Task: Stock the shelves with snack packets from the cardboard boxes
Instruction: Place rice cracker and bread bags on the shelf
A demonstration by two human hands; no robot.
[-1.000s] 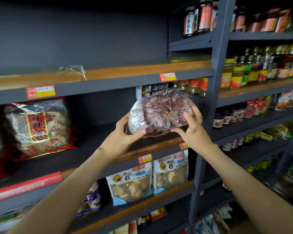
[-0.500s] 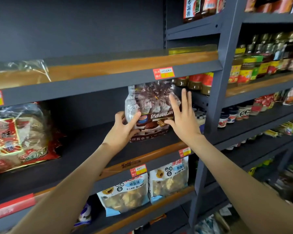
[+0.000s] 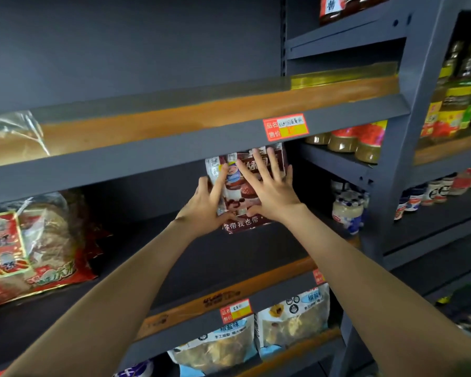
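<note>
Pressing on the front of the brown snack packet with left hand and right hand, fingers straight and spread, none curled round it. Standing upright far back on the dark middle shelf, below a red price tag, well apart from the red bag at the left

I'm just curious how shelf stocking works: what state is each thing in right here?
Brown snack packet: upright on the middle shelf, both hands pressing its front.
Left hand: open, fingers flat on the packet.
Right hand: open, fingers flat on the packet.
Red snack bag: tilted, same shelf, untouched.
Pale packets: upright, one level down.
White jar: upright, right of the packet.
</note>
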